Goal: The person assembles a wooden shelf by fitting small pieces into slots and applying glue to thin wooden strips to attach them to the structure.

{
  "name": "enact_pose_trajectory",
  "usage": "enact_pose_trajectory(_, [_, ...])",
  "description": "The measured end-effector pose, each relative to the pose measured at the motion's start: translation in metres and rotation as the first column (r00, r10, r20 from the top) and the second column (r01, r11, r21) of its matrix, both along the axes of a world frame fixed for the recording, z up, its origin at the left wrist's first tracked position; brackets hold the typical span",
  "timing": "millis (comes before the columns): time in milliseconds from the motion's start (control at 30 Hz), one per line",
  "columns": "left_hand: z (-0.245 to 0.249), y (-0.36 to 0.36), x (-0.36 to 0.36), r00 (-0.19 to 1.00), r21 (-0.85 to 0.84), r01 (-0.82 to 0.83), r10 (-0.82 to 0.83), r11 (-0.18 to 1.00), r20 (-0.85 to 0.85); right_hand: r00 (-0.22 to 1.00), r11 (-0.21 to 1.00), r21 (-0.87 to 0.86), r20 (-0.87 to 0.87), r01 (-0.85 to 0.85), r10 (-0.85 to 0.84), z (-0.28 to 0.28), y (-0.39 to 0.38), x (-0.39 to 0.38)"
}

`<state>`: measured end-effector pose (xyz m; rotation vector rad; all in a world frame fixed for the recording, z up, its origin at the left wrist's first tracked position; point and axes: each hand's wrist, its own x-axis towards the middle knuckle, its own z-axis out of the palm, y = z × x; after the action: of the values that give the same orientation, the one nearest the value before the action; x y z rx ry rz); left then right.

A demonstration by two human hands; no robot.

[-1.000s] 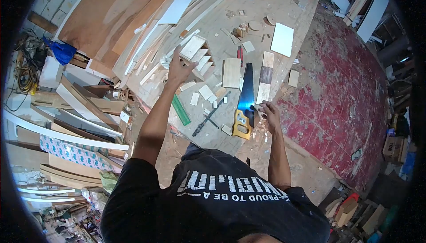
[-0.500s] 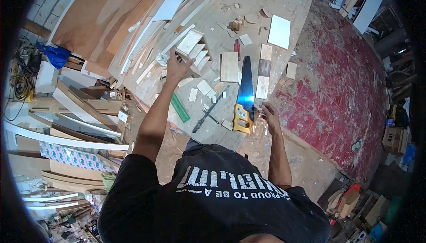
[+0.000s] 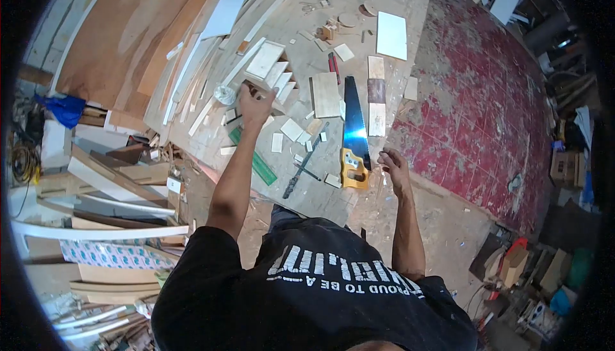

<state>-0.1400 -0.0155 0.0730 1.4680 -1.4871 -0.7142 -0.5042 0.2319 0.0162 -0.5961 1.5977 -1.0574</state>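
Open left hand point(image 3: 255, 104) touches blocks point(image 3: 272, 72); saw point(image 3: 353, 117) points away, handle just beside the loosely curled, empty right hand point(image 3: 394, 163).

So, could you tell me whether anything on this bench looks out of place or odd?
Nothing looks damaged, but the bench is messy: small wood offcuts lie scattered around the handsaw, which rests flat with its blade bare, its yellow handle near the front edge, close to the right hand.
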Motion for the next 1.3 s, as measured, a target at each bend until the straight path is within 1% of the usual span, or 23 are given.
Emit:
enact_pose_trajectory(67, [-0.011, -0.021, 0.015, 0.996, -0.006, 0.004, -0.004, 1.000, -0.089, 0.999, 0.999, -0.004, 0.009, 0.033, -0.032, 0.004, 0.004, 0.003])
enact_pose_trajectory(100, [-0.003, -0.025, 0.020, 0.976, 0.056, 0.046, -0.033, 0.997, -0.215, 0.998, 0.998, -0.008, 0.007, 0.056, -0.056, 0.011, 0.004, 0.008])
enact_pose_trajectory(133, [0.011, -0.027, 0.023, 0.975, 0.050, 0.071, -0.059, 0.996, -0.215, 0.998, 0.998, -0.020, 0.013, 0.061, -0.061, 0.020, 0.002, 0.014])
enact_pose_trajectory(200, [0.037, -0.024, 0.031, 0.863, 0.189, 0.100, 0.009, 0.977, -0.506, 0.995, 0.995, -0.039, 0.020, 0.094, -0.093, 0.037, -0.006, 0.031])
enact_pose_trajectory(233, [0.041, -0.023, 0.041, 0.863, 0.184, 0.126, -0.016, 0.975, -0.505, 0.997, 0.988, -0.132, 0.000, 0.074, -0.075, 0.045, -0.013, 0.042])
enact_pose_trajectory(300, [0.050, -0.020, 0.062, 0.653, 0.189, 0.292, -0.050, 0.938, -0.756, 0.997, 0.963, -0.259, -0.006, 0.070, -0.074, 0.067, -0.031, 0.066])
enact_pose_trajectory(333, [0.046, -0.018, 0.075, 0.646, 0.179, 0.315, -0.073, 0.932, -0.760, 0.996, 0.942, -0.323, 0.028, 0.088, -0.083, 0.089, -0.040, 0.083])
enact_pose_trajectory(400, [0.032, -0.011, 0.098, 0.395, 0.286, 0.394, 0.120, 0.874, -0.911, 0.997, 0.886, -0.463, -0.044, 0.036, -0.064, 0.116, -0.062, 0.110])
enact_pose_trajectory(433, [0.039, -0.001, 0.100, 0.392, 0.275, 0.410, 0.105, 0.870, -0.914, 0.996, 0.881, -0.471, -0.050, 0.048, -0.081, 0.132, -0.071, 0.123])
enact_pose_trajectory(500, [0.063, 0.026, 0.098, 0.284, 0.266, 0.426, 0.151, 0.865, -0.947, 0.994, 0.842, -0.531, 0.094, 0.097, -0.054, 0.160, -0.086, 0.147])
enact_pose_trajectory(533, [0.066, 0.035, 0.100, 0.283, 0.256, 0.433, 0.139, 0.864, -0.949, 0.994, 0.835, -0.540, 0.093, 0.101, -0.060, 0.168, -0.092, 0.158])
enact_pose_trajectory(600, [0.071, 0.052, 0.102, 0.200, 0.216, 0.442, 0.139, 0.871, -0.970, 0.950, 0.824, -0.545, 0.311, 0.155, 0.027, 0.178, -0.103, 0.177])
enact_pose_trajectory(633, [0.074, 0.060, 0.103, 0.180, 0.235, 0.449, 0.171, 0.862, -0.969, 0.932, 0.807, -0.563, 0.359, 0.180, 0.042, 0.181, -0.106, 0.187])
enact_pose_trajectory(667, [0.074, 0.067, 0.105, 0.178, 0.229, 0.450, 0.165, 0.863, -0.970, 0.933, 0.804, -0.568, 0.357, 0.179, 0.045, 0.185, -0.108, 0.194])
enact_pose_trajectory(733, [0.074, 0.078, 0.110, 0.151, 0.182, 0.508, 0.121, 0.842, -0.981, 0.883, 0.853, -0.492, 0.462, 0.175, 0.085, 0.204, -0.106, 0.208])
enact_pose_trajectory(767, [0.074, 0.081, 0.111, 0.148, 0.179, 0.510, 0.119, 0.841, -0.982, 0.872, 0.829, -0.520, 0.481, 0.205, 0.086, 0.211, -0.106, 0.216])
enact_pose_trajectory(867, [0.075, 0.092, 0.113, 0.098, 0.167, 0.499, 0.136, 0.851, -0.986, 0.900, 0.808, -0.578, 0.407, 0.119, 0.159, 0.206, -0.105, 0.227])
enact_pose_trajectory(900, [0.077, 0.094, 0.112, 0.094, 0.168, 0.497, 0.140, 0.851, -0.986, 0.911, 0.806, -0.581, 0.385, 0.115, 0.147, 0.210, -0.103, 0.230])
enact_pose_trajectory(967, [0.080, 0.099, 0.113, 0.024, 0.081, 0.557, 0.082, 0.827, -0.996, 0.918, 0.814, -0.570, 0.371, 0.109, 0.137, 0.215, -0.099, 0.237])
enact_pose_trajectory(1033, [0.073, 0.100, 0.113, 0.020, 0.091, 0.529, 0.095, 0.844, -0.995, 0.924, 0.822, -0.561, 0.360, 0.104, 0.129, 0.222, -0.094, 0.243])
enact_pose_trajectory(1100, [0.070, 0.101, 0.115, 0.017, 0.099, 0.502, 0.104, 0.859, -0.994, 0.974, 0.795, -0.606, 0.197, 0.032, 0.110, 0.229, -0.089, 0.247])
enact_pose_trajectory(1233, [0.071, 0.102, 0.115, 0.021, 0.064, 0.534, 0.062, 0.843, -0.998, 0.966, 0.809, -0.588, 0.219, 0.021, 0.134, 0.235, -0.086, 0.248])
enact_pose_trajectory(1300, [0.073, 0.104, 0.114, 0.019, 0.062, 0.546, 0.062, 0.836, -0.998, 0.987, 0.786, -0.618, 0.136, 0.020, 0.082, 0.238, -0.084, 0.249])
